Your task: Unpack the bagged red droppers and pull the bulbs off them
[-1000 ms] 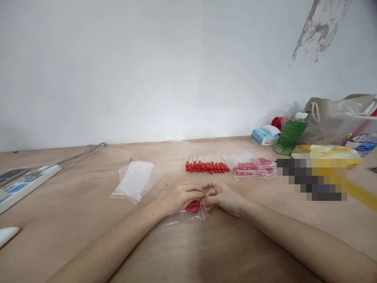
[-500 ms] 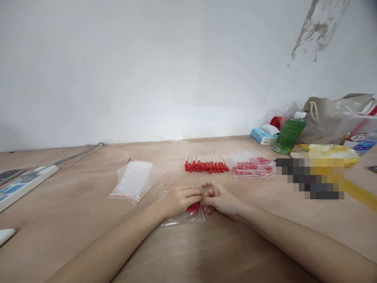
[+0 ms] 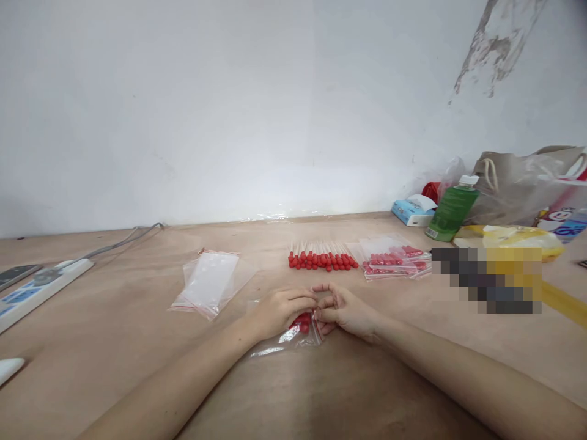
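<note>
A clear zip-lock bag [image 3: 270, 347] lies on the table in front of me, with red-tipped sticks [image 3: 302, 322] inside it. My left hand [image 3: 287, 310] rests over the bag, fingers together on its upper part near the opening. At the bag's right, zip edge, my right hand [image 3: 343, 313] pinches the plastic between thumb and fingers. The fingertips of both hands meet there and partly hide the edge. Beyond my hands, a row of red-tipped sticks [image 3: 323, 261] lies with the pale stems pointing to the wall. Filled zip-lock bags [image 3: 394, 261] are stacked to its right.
A pile of flat zip-lock bags [image 3: 208, 278] lies on the left. Further left are a power strip [image 3: 55, 287] with a cable and a phone [image 3: 16, 276]. At the right stand a green bottle [image 3: 453, 211], a tissue pack [image 3: 413, 211] and a yellow plastic bag [image 3: 523, 241].
The bag's zip edge has shifted slightly and more of the red tips shows below my left fingers. Both hands stay almost in place.
</note>
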Demonstrator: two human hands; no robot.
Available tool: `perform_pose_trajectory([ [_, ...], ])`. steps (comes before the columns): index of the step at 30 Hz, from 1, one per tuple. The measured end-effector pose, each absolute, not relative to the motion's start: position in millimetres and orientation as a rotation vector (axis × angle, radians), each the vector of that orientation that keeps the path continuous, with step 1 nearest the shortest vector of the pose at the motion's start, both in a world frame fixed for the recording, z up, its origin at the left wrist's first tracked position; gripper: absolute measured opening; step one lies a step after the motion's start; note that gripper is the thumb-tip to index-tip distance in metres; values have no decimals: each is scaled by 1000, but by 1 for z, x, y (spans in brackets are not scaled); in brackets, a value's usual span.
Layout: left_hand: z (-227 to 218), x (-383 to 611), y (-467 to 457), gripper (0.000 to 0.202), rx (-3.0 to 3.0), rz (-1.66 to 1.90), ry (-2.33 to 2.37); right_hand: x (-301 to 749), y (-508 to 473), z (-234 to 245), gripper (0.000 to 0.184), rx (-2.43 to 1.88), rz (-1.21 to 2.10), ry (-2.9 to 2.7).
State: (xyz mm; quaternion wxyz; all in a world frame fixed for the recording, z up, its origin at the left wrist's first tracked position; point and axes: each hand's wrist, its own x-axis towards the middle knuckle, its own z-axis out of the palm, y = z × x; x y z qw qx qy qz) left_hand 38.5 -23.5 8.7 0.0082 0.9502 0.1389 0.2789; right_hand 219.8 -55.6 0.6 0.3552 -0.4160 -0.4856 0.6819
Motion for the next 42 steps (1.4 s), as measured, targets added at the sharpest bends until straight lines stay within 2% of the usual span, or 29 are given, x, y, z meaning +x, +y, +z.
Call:
perform_pose_trajectory([
  [6,11,38,-25,24,2945,805,367,219,-56,5,61,-1168,1763,-1245],
  [13,12,38,-25,24,2912,720,430,213,-61,7,51,-1223,1677,-1192],
  [22,6,38,-25,22,2889,816,432,221,-57,4,77,-1182,1752,-1207],
  [34,9,34,-25,26,2857,831,445,218,-57,5,67,-1207,1772,-1124],
  [42,26,31,-25,23,2934,619,333,220,-58,5,70,-1155,1781,-1214],
])
